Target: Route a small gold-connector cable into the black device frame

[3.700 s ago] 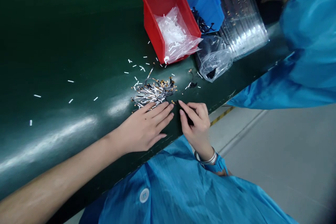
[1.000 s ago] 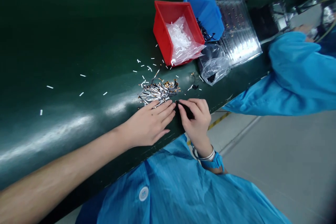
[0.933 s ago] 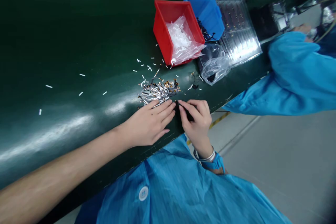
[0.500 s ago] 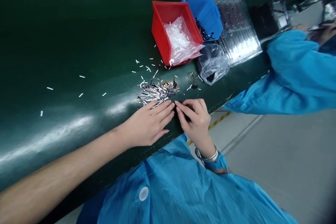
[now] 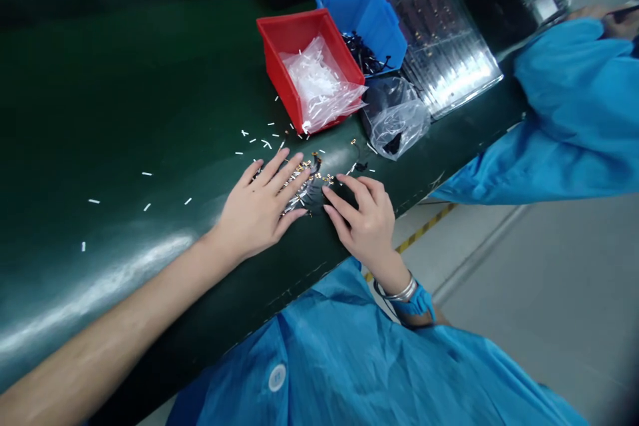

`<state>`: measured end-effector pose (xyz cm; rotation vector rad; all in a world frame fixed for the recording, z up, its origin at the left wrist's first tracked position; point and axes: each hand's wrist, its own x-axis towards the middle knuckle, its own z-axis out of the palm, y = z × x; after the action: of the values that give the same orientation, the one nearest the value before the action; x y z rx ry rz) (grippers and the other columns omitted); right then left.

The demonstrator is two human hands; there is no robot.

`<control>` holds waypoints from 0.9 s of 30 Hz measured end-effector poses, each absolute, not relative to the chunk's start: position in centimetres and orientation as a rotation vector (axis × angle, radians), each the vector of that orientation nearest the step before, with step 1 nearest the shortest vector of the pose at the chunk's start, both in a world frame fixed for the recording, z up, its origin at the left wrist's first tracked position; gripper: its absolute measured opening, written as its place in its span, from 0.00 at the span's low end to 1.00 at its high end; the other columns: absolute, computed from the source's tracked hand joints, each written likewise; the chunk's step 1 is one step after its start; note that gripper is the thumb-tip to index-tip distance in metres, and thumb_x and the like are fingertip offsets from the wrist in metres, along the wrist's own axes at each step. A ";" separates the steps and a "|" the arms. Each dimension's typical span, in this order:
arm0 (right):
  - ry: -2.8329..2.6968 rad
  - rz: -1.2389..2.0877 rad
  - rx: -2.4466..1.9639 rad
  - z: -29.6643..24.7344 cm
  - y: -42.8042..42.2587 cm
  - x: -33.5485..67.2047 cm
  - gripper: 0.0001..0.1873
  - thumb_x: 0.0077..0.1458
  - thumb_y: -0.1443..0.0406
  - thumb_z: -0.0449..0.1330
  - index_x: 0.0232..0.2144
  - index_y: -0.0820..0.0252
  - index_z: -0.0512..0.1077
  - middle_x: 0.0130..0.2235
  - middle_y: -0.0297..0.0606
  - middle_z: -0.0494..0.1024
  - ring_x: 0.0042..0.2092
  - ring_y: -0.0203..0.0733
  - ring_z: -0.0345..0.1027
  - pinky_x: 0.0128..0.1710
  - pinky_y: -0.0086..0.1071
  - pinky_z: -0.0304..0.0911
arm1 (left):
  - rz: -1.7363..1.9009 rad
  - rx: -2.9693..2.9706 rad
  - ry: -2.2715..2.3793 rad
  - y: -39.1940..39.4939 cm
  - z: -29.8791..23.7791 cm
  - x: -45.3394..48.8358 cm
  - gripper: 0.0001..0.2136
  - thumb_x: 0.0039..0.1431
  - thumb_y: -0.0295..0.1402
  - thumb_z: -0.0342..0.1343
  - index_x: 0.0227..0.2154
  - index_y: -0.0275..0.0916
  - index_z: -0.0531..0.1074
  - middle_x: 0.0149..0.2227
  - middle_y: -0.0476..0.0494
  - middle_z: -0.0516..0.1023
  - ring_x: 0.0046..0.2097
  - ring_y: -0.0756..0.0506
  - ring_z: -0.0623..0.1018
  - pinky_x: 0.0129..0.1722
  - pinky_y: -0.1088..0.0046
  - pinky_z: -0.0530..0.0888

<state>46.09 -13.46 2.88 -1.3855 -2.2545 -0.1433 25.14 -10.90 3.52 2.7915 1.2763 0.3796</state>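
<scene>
A pile of small cables [image 5: 303, 194] with white sleeves and gold-coloured ends lies on the dark green table [image 5: 164, 106]. My left hand [image 5: 262, 203] rests flat over the pile's left side, fingers spread, hiding part of it. At the pile's right edge is my right hand [image 5: 362, 216], its fingers apart and slightly bent, fingertips close to the gold-coloured ends. Nothing shows in its grasp. Short white tubes [image 5: 267, 144] are scattered beyond the pile. A separate dark cable [image 5: 360, 166] lies just past my right fingertips.
Behind the pile stands a red bin [image 5: 279, 66] with a plastic bag of white tubes, beside a blue bin [image 5: 394, 33] of black parts. A clear bag [image 5: 399, 123] and a transparent tray [image 5: 449, 46] lie to the right. A co-worker's blue sleeve [image 5: 569, 113] reaches in at right.
My left hand has moved from the near edge onto the pile and spread its fingers. My right hand's pinched fingers have opened at the pile's right edge. The view has shifted slightly.
</scene>
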 end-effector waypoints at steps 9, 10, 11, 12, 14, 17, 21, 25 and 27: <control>-2.095 -0.047 -1.352 3.2 -14.4 46.3 0.12 0.56 0.68 0.59 0.44 0.55 0.75 0.45 0.43 0.77 0.45 0.47 0.66 0.42 0.43 0.66 | 0.477 2.835 1.166 -12.3 4.6 26.1 0.24 0.67 0.37 0.44 0.61 0.27 0.60 0.65 0.32 0.58 0.66 0.36 0.59 0.60 0.55 0.60; -2.050 -0.041 -1.362 3.3 -14.3 46.6 0.12 0.56 0.69 0.58 0.43 0.54 0.75 0.43 0.41 0.78 0.44 0.46 0.67 0.42 0.43 0.67 | 0.474 2.841 1.107 -12.6 4.6 26.3 0.23 0.67 0.36 0.43 0.60 0.27 0.61 0.65 0.34 0.59 0.65 0.37 0.60 0.60 0.56 0.60; -2.005 -0.044 -1.381 3.4 -14.1 47.0 0.12 0.56 0.70 0.58 0.41 0.53 0.76 0.41 0.40 0.78 0.42 0.45 0.67 0.42 0.42 0.67 | 0.459 2.842 1.057 -12.9 4.6 26.6 0.22 0.67 0.35 0.42 0.60 0.28 0.62 0.64 0.35 0.60 0.65 0.38 0.61 0.60 0.57 0.60; -1.968 -0.059 -1.405 3.4 -13.8 47.3 0.11 0.56 0.70 0.58 0.39 0.52 0.76 0.38 0.38 0.78 0.41 0.44 0.67 0.41 0.42 0.67 | 0.443 2.840 1.023 -13.2 4.5 26.8 0.22 0.67 0.35 0.42 0.60 0.28 0.62 0.64 0.36 0.61 0.64 0.38 0.62 0.60 0.58 0.60; -1.922 -0.115 -1.459 3.3 -13.1 48.1 0.10 0.56 0.70 0.58 0.37 0.52 0.77 0.35 0.37 0.77 0.38 0.43 0.67 0.39 0.40 0.66 | 0.411 2.837 0.992 -13.6 4.2 27.0 0.23 0.68 0.36 0.41 0.60 0.29 0.62 0.63 0.36 0.62 0.64 0.38 0.63 0.60 0.59 0.61; -1.918 -0.220 -1.515 2.9 -11.9 49.0 0.09 0.57 0.69 0.58 0.37 0.53 0.77 0.34 0.38 0.76 0.38 0.43 0.66 0.37 0.39 0.66 | 0.387 2.835 0.996 -13.6 3.8 27.0 0.23 0.68 0.36 0.41 0.60 0.28 0.62 0.63 0.35 0.63 0.63 0.38 0.64 0.59 0.59 0.62; -2.013 -0.324 -1.542 2.5 -11.3 49.3 0.11 0.57 0.69 0.58 0.40 0.54 0.77 0.35 0.39 0.76 0.38 0.43 0.64 0.34 0.37 0.65 | 0.414 2.830 1.022 -13.6 3.7 27.0 0.23 0.68 0.36 0.41 0.60 0.28 0.63 0.62 0.35 0.64 0.63 0.38 0.64 0.59 0.59 0.61; -2.056 -0.331 -1.517 2.6 -11.9 49.2 0.11 0.57 0.70 0.58 0.39 0.53 0.77 0.36 0.38 0.76 0.38 0.42 0.63 0.34 0.36 0.64 | 0.443 2.811 1.038 -13.7 3.7 27.0 0.23 0.68 0.37 0.42 0.59 0.29 0.64 0.62 0.36 0.65 0.63 0.39 0.64 0.61 0.60 0.59; -2.028 -0.282 -1.490 2.7 -12.1 49.2 0.11 0.56 0.70 0.58 0.38 0.52 0.77 0.35 0.38 0.76 0.38 0.42 0.63 0.35 0.37 0.65 | 0.467 2.811 1.028 -13.7 3.7 26.9 0.23 0.68 0.38 0.41 0.59 0.29 0.64 0.61 0.36 0.66 0.63 0.39 0.64 0.61 0.60 0.58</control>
<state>49.23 -12.06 2.71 -1.4897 -2.0275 -0.2825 26.92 -13.71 3.67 2.8113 1.0276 0.4673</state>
